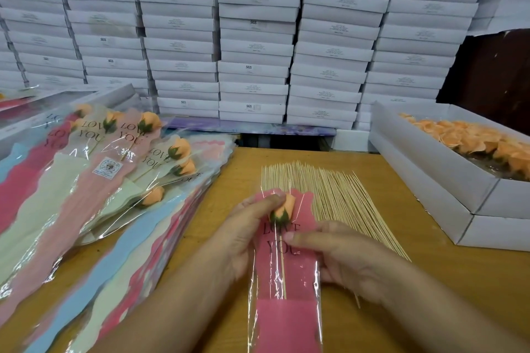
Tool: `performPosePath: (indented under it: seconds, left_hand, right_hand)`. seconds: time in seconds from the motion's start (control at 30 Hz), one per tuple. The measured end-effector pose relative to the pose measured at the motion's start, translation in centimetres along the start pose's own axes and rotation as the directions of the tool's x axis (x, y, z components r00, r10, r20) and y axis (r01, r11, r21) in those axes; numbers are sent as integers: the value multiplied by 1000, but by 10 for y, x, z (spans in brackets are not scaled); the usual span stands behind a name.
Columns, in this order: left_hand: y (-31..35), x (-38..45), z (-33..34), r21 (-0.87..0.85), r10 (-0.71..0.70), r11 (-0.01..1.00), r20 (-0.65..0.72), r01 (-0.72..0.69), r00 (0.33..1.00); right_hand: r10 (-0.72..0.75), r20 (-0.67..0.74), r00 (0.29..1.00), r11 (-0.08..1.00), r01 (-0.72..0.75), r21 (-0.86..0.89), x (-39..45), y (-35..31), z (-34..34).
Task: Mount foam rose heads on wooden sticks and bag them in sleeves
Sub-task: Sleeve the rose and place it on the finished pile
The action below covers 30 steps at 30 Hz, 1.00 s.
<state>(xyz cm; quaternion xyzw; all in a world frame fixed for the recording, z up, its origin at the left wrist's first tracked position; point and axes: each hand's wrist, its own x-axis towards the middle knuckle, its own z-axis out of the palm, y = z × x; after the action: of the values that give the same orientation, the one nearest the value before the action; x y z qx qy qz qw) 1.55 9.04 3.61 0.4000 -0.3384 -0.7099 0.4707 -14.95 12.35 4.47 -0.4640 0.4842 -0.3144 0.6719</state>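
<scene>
The bagged rose lies in its sleeve on the table, between the 2 hands. The loose sticks lie just behind it. Bagged roses pile up on the left. A box of rose heads sits on the right. Stacked boxes stand behind.

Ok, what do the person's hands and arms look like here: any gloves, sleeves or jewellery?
Both are bare. The left hand and right hand wear no gloves, and no rings show on the fingers. Both forearms are uncovered to the frame edge: no sleeves, watch or bracelet visible.
</scene>
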Motion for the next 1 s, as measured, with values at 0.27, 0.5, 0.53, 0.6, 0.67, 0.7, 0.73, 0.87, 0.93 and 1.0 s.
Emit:
performPosePath:
  seconds: [0.27,0.5,0.53,0.6,0.67,0.7,0.73,0.87,0.93,1.0]
  left_hand:
    - [-2,0,0,11,17,1000,35,-17,999]
    - [-2,-5,1,99,-29,995,156,14,987]
    - [-3,-6,1,137,-52,990,163,30,985]
    - [-4,-10,2,207,-117,975,204,74,972]
    - [-7,-12,4,276,-194,954,259,120,946]
    - [-9,-13,4,302,-217,944,267,133,939]
    - [-12,-12,4,315,-229,938,256,143,939]
    - [-20,-14,9,313,-235,936,216,160,948]
    - [-24,-13,12,311,-217,937,173,156,961]
    - [-26,-12,14,297,-194,944,142,145,971]
  right_hand:
    - [0,-16,1000,999,0,33,-4,16,15]
    - [-174,-131,976,980,185,76,-2,-9,-7]
    - [-186,-178,966,974,206,99,0,-12,-13]
    - [-200,-266,943,962,240,129,5,-17,-24]
    - [-196,-338,921,959,252,130,10,-18,-33]
    - [-192,-367,910,960,252,124,13,-18,-38]
    - [-188,-388,902,961,250,117,16,-19,-42]
    - [-199,-436,878,954,275,120,22,-20,-55]
    - [-213,-420,882,943,298,147,22,-19,-55]
    - [-219,-373,902,940,297,167,21,-17,-53]
